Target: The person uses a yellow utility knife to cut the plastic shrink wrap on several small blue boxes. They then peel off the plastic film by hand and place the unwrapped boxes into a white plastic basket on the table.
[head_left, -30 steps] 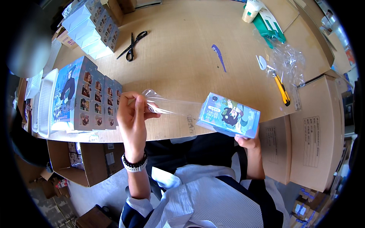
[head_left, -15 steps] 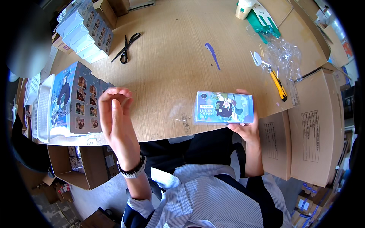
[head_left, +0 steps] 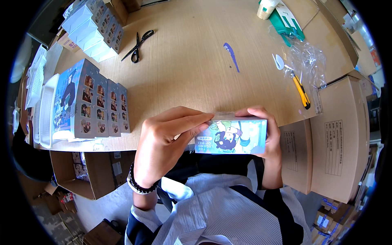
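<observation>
A small blue cartoon-printed box (head_left: 230, 138) is held between my hands at the table's front edge. My right hand (head_left: 271, 134) wraps round its right end, thumb and fingers on opposite sides. Closed at the box's upper left corner, the fingertips of my left hand (head_left: 167, 132) pinch there. Whether they grip the card itself or a clear wrap on it is hard to tell. A strip of clear film (head_left: 223, 116) shows along the box's far edge. The printed front faces up, its picture turned upside down to me.
Several printed boxes (head_left: 100, 106) stand in a row at left beside a white tray (head_left: 47, 116). Behind them rise more stacked boxes (head_left: 96, 30) and black scissors (head_left: 137, 47). A yellow cutter (head_left: 301, 92), crumpled clear film (head_left: 308, 61) and a cup (head_left: 266, 9) lie right. Cartons (head_left: 339, 139) flank the table.
My left hand has come right from beside the row of boxes and closed on the box's left corner. The box has shifted left and nearer to me.
</observation>
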Demonstrator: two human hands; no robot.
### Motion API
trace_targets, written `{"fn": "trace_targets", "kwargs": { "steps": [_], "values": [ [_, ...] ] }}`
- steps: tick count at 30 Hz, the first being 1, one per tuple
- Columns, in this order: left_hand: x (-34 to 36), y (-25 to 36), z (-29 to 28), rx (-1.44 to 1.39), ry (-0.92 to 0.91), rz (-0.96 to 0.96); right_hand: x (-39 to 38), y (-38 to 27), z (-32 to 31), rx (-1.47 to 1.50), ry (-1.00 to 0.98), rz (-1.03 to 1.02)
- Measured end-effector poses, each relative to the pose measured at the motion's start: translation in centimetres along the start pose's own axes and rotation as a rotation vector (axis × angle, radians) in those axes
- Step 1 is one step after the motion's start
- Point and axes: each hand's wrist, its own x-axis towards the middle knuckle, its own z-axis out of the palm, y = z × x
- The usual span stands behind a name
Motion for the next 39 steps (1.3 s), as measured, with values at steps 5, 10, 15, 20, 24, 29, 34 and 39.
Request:
{"fn": "trace_targets", "kwargs": {
  "steps": [5, 10, 15, 20, 24, 29, 34, 39],
  "values": [
    [-0.4, 0.4, 0.5, 0.162, 0.093, 0.103, 0.0, 0.0, 0.0, 0.007, 0.0, 0.032],
    [-0.7, -0.1, 0.9, 0.252, 0.147, 0.182, -0.1, -0.2, 0.3, -0.028, 0.01, 0.038],
    [-0.5, -0.7, 0.6, 0.169, 0.111, 0.122, 0.0, -0.2, 0.3, -0.057, 0.008, 0.033],
    [-0.5, -0.7, 0.1, 0.09, 0.07, 0.146, 0.2, -0.6, 0.3, -0.071, -0.012, -0.004],
    [-0.7, -1.1, 0.0, 0.129, 0.105, 0.199, 0.4, -0.6, 0.5, -0.109, -0.013, -0.057],
    [-0.8, -1.3, 0.8, 0.313, 0.203, 0.314, 0.7, -0.9, 0.7, -0.123, -0.019, -0.045],
    [-0.6, -1.7, 0.9, 0.371, 0.251, 0.319, 0.8, -1.3, 1.2, -0.153, 0.001, -0.074],
    [-0.7, -1.7, 0.0, 0.254, 0.172, 0.169, 0.7, -1.2, 1.1, -0.201, -0.032, -0.118]
  ]
}}
